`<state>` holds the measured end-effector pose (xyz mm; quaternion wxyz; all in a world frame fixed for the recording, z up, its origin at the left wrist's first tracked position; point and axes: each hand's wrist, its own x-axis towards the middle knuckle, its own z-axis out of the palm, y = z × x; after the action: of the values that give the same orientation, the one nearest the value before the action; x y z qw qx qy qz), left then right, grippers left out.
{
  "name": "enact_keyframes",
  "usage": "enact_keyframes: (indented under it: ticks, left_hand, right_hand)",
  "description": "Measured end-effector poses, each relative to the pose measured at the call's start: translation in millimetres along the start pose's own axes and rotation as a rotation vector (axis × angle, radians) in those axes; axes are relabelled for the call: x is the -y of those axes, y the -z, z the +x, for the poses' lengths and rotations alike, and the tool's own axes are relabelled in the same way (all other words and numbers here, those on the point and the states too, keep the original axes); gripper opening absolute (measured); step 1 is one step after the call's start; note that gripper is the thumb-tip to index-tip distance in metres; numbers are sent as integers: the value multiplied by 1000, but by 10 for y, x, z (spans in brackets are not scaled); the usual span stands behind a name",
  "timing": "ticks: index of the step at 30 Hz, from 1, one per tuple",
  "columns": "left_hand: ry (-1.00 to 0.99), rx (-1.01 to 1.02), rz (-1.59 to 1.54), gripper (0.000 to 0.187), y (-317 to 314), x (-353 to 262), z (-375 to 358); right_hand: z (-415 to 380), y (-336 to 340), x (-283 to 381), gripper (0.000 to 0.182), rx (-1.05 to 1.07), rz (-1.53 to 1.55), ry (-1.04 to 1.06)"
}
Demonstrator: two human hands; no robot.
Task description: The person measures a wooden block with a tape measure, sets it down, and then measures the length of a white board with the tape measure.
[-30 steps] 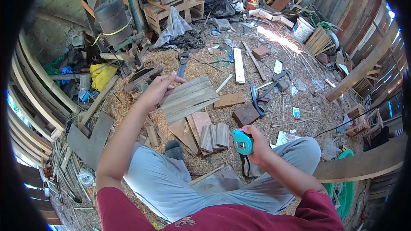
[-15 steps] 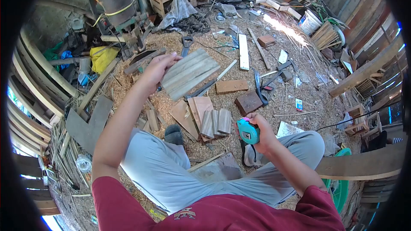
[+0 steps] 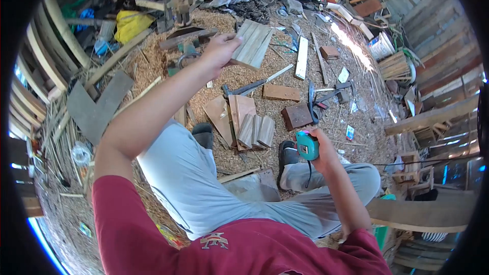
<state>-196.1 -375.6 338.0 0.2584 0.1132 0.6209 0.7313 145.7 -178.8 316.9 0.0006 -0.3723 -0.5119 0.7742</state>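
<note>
My left hand [image 3: 221,52] is closed on the near left edge of a flat wooden board [image 3: 254,43], held up in front of me and tilted, its greyish grain facing me. In my right hand [image 3: 323,150] is a teal tape measure [image 3: 307,145] with a dark wrist strap hanging down; no blade shows pulled out. On the ground between the two hands lie several short wood blocks [image 3: 258,131] resting on thin wooden pieces [image 3: 242,108]. A reddish-brown block [image 3: 296,116] sits just beyond the tape measure.
A brown wood bar [image 3: 281,92], a handsaw [image 3: 247,87], a hammer [image 3: 333,93] and a white strip [image 3: 301,58] lie on shavings-covered ground. A machine [image 3: 178,0] stands at the back left, with a yellow cloth [image 3: 133,25] beside it. A thick plank [image 3: 417,214] lies at my right.
The board in my left hand has moved away from me and to the right, and turned more upright. My right hand has shifted slightly right with the tape measure. The view has tilted.
</note>
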Motion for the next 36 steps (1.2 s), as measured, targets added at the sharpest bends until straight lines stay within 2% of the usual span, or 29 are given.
enact_keyframes:
  ticks: [2,6,7,11,14,15,18,21,23,24,25,28,33,36]
  left_hand:
    - [-25,-3,-34,49,-22,94,45]
    - [-34,-67,100,56,9,334,112]
    - [12,-14,13,58,22,341,57]
    - [54,-8,92,59,82,509,4]
    - [77,-23,176,57,108,556,-86]
    - [80,-22,188,55,114,557,-135]
    - [106,2,193,47,182,582,-221]
    - [116,3,224,43,260,629,-272]
    - [156,7,224,44,350,608,-360]
    - [156,-6,225,46,402,609,-370]
    - [163,-18,226,48,447,632,-397]
    - [174,-40,243,50,602,721,-433]
    - [175,-47,362,51,921,965,-458]
    - [325,106,392,48,999,879,-592]
  right_hand:
    - [5,57,64,32,-7,-79,-1]
    - [-178,1,334,38,-32,-77,-35]
    - [-167,51,379,38,-13,-55,-38]
    - [-330,12,687,36,1,-49,-10]
    - [-278,-48,792,41,-47,-4,-31]
    - [-194,-12,792,44,16,19,-60]
    - [-15,-237,654,42,-128,367,-277]
    - [260,-267,103,46,-79,317,-359]
    - [312,-316,-190,45,-44,317,-500]
    - [305,-423,-257,45,-26,314,-573]
    - [248,-523,-300,44,-92,232,-538]
    - [289,-516,-214,43,-14,171,-611]
    - [329,-523,554,43,-48,85,-396]
    - [522,-231,931,47,32,143,-338]
